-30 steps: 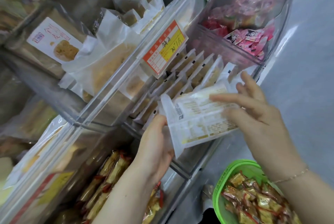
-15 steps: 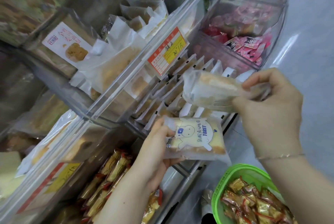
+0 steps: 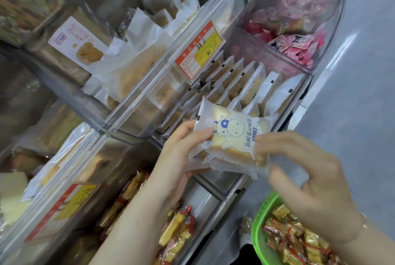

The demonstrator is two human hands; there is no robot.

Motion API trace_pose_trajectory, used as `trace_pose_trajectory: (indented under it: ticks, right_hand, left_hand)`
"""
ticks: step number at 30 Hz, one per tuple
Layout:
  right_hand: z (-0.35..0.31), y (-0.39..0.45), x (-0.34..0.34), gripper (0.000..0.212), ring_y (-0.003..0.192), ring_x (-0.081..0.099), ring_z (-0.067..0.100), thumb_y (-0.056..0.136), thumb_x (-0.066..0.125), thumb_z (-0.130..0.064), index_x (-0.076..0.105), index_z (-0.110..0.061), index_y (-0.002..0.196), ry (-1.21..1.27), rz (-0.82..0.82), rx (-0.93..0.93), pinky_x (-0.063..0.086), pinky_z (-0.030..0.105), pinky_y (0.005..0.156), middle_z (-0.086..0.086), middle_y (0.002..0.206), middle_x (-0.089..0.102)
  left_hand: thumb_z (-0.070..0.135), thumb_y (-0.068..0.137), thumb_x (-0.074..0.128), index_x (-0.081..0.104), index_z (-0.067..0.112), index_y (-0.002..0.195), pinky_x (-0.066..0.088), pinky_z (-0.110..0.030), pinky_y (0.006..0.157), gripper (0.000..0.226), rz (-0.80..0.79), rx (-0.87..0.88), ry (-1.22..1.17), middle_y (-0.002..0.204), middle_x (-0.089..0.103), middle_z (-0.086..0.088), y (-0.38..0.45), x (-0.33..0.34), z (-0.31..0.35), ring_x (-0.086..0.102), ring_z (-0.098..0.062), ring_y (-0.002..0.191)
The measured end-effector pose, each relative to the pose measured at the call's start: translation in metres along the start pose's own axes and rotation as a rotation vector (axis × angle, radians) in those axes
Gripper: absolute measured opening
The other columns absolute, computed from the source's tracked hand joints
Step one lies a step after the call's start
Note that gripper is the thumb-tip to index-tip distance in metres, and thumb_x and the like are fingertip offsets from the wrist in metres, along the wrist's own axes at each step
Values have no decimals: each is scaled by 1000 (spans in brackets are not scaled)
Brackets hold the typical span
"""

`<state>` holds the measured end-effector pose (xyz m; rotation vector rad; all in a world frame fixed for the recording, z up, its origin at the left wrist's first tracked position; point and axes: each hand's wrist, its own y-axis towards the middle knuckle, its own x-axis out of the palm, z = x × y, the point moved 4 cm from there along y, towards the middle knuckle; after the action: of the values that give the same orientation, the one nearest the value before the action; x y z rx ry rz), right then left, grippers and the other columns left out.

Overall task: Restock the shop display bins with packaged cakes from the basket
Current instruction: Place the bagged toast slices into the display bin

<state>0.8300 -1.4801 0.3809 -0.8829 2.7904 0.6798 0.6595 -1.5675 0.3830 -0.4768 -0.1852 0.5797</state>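
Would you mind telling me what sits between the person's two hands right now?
In the head view, a stack of toast packets spans the gap between the left hand and the right hand, both gripping it.

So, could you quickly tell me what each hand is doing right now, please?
Left hand: holds the toast packet by its left end.
Right hand: pinches the same packet's right edge.

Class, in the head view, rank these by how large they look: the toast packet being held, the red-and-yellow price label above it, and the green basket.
1. toast packet, nearest the camera.
2. price label.
3. green basket, cut off by the frame, so unsure.
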Motion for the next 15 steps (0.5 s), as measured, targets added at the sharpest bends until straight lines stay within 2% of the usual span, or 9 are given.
trace_pose_trajectory:
  ticks: [2,3,4,5,7,9,10,12,15]
  right_hand:
    - [9,10,-7,20,98,58,3,79,60,-17,64,-22,98,127,181,269,44,12,83,-5,101,62]
    - [16,15,-8,31,99,57,3,79,69,-21,61,-27,108,199,211,411,45,11,81,-7,106,60]
    - [22,19,-5,45,101,56,3,76,75,-23,56,-31,117,264,150,553,46,11,78,-8,111,58]
    - [24,24,1,57,104,53,2,73,76,-25,51,-34,124,265,12,637,46,12,78,-11,115,55]
    - [18,30,13,70,116,43,4,67,75,-32,45,-45,129,70,-320,575,40,21,93,-18,120,48]
    - [9,36,20,73,119,31,5,64,73,-42,39,-55,126,-178,-521,399,28,31,102,-24,119,42]
    - [5,39,23,71,113,30,4,62,74,-44,40,-56,123,-265,-561,308,26,31,99,-25,115,43]
    - [0,47,25,55,96,40,6,59,78,-37,51,-46,106,-277,-581,244,36,32,88,-22,102,50]
    - [7,59,11,30,77,61,21,58,82,-22,65,-20,83,-141,-455,362,52,39,70,0,81,66]
  left_hand:
    - [23,84,65,59,13,118,59,-40,76,36,-25,55,35,111,70,-12,-4,-3,0,68,-30,99]
    - [23,84,65,60,16,116,59,-37,74,34,-33,79,62,111,70,-11,-7,-3,1,68,-29,99]
    - [24,83,66,62,18,114,58,-34,73,32,-36,111,100,110,71,-9,-10,-4,2,69,-29,97]
    - [25,81,69,64,21,109,57,-32,73,29,-35,153,143,109,70,-6,-13,-4,4,68,-28,96]
    - [29,76,73,67,32,100,54,-34,79,25,-19,289,312,108,67,3,-20,-5,13,65,-20,101]
    - [34,80,68,66,39,104,47,-36,91,25,-66,449,625,113,58,12,-28,-1,26,56,-14,113]
    - [35,83,66,64,39,108,45,-35,94,25,-108,515,777,116,54,13,-31,3,30,52,-14,117]
    - [42,85,64,62,40,111,44,-27,94,26,-141,587,968,119,49,16,-36,6,37,51,-13,118]
    - [57,86,53,59,48,109,40,-8,87,25,-48,543,944,116,49,21,-39,-3,45,50,-2,115]
